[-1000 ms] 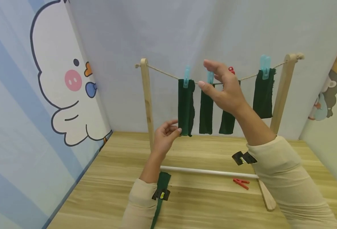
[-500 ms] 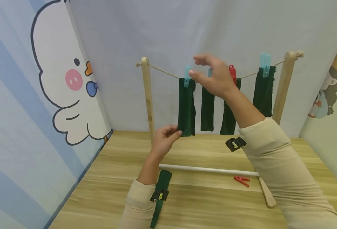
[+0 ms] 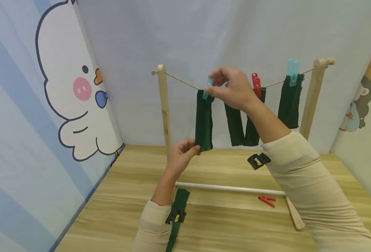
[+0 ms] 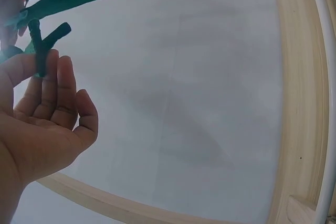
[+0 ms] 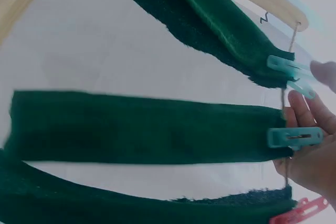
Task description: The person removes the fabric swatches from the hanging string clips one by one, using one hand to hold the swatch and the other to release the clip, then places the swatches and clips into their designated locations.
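Observation:
A strip of dark green cloth (image 3: 203,120) hangs at the left of a rope line, fastened by a light blue clothespin (image 3: 208,87). My left hand (image 3: 183,155) pinches the cloth's lower edge between thumb and fingers. In the left wrist view the folded green end (image 4: 41,51) sticks out above that pinch. At the top, my right hand (image 3: 235,89) has thumb and fingers around the blue clothespin, which leans slightly to the right. The right wrist view shows this clothespin (image 5: 289,69) beside the thumb, with other fingers behind the rope.
More green strips hang to the right, held by a blue clothespin (image 5: 295,137), red clothespins (image 3: 257,85) and clear blue ones (image 3: 293,71). Wooden posts (image 3: 164,112) carry the rope. A white rod (image 3: 229,188), a red clothespin (image 3: 267,200) and another green strip (image 3: 180,199) are low in view.
My right hand has moved left to the leftmost blue clothespin and closed around it; the clothespin now tilts. The second strip has swung against the third. My left hand keeps its pinch.

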`<state>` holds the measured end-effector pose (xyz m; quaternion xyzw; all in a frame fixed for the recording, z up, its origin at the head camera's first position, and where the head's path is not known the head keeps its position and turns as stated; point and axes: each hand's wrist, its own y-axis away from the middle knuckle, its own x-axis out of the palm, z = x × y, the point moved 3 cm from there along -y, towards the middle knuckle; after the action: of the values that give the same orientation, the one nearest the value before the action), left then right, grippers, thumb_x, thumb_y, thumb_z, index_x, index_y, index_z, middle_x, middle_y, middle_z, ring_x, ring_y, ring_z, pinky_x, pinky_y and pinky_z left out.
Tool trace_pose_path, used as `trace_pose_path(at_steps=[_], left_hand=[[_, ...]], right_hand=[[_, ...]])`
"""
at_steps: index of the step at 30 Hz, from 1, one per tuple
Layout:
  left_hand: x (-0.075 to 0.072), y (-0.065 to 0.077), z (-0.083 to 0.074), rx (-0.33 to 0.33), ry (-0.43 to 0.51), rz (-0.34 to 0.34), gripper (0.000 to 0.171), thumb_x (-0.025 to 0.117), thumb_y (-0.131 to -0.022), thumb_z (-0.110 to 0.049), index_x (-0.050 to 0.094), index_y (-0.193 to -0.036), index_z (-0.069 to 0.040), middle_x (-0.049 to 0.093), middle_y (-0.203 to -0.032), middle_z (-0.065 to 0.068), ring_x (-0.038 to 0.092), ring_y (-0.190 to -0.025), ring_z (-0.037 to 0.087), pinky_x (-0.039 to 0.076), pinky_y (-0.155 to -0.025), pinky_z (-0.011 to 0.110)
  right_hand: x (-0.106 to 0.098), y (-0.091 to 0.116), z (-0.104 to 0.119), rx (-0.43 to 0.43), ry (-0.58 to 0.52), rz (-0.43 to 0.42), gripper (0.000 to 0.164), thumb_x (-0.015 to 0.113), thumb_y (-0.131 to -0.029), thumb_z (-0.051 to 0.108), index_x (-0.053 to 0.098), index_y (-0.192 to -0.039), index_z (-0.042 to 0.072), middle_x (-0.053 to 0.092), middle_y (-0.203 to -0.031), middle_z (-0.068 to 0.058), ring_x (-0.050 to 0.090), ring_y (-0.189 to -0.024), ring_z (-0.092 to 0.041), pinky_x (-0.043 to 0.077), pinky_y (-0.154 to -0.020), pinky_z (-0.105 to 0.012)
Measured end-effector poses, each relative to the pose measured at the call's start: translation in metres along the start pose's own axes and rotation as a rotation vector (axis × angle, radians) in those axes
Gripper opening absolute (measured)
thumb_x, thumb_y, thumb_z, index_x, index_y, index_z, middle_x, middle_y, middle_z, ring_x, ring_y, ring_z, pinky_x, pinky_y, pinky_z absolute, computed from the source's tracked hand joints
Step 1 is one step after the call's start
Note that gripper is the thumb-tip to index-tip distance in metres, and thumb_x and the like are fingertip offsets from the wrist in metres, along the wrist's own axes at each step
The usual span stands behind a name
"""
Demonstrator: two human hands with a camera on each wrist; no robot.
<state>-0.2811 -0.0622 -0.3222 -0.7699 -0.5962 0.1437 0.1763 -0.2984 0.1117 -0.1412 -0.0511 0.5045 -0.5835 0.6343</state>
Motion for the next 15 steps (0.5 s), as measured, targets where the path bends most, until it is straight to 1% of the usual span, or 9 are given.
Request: trace_pose_path(at_steps=[4,9,12,15], left_hand=[[0.001,0.0,0.0,-0.003,-0.005,-0.006,0.015,0.059,-0.087,0.002,0.061,-0.099,0.013,0.063,-0.076,0.0,0.061,-0.07,0.014,0.048,-0.077,0.03],[0.002,0.0,-0.001,0.007,-0.005,0.01,0.016,0.059,-0.088,0.002,0.061,-0.099,0.013,0.063,-0.077,0.0,0.061,-0.071,0.014,0.048,-0.078,0.032],[0.001,0.001,-0.001,0.02,-0.005,-0.001,0.015,0.059,-0.087,0.004,0.061,-0.098,0.014,0.062,-0.075,0.0,0.06,-0.07,0.013,0.048,-0.076,0.03],[0.001,0.001,0.001,0.03,0.001,-0.01,0.014,0.059,-0.086,0.006,0.061,-0.097,0.015,0.062,-0.074,-0.001,0.06,-0.068,0.012,0.048,-0.073,0.028]], right_hand=[[-0.006,0.003,0.002,-0.012,-0.024,0.005,0.023,0.069,-0.081,0.01,0.059,-0.099,-0.001,0.06,-0.088,-0.011,0.053,-0.083,-0.021,0.038,-0.073,-0.03],[-0.011,0.006,0.003,-0.02,-0.01,-0.012,0.02,0.07,-0.081,0.01,0.061,-0.096,-0.001,0.061,-0.086,-0.011,0.052,-0.082,-0.022,0.037,-0.072,-0.029],[-0.013,0.006,0.002,-0.035,-0.007,-0.038,0.019,0.071,-0.08,0.01,0.063,-0.093,-0.002,0.062,-0.084,-0.011,0.053,-0.081,-0.021,0.037,-0.069,-0.028],[-0.017,0.006,0.003,-0.059,-0.002,-0.086,0.017,0.072,-0.08,0.009,0.064,-0.09,-0.003,0.064,-0.083,-0.011,0.054,-0.081,-0.02,0.038,-0.07,-0.027]])
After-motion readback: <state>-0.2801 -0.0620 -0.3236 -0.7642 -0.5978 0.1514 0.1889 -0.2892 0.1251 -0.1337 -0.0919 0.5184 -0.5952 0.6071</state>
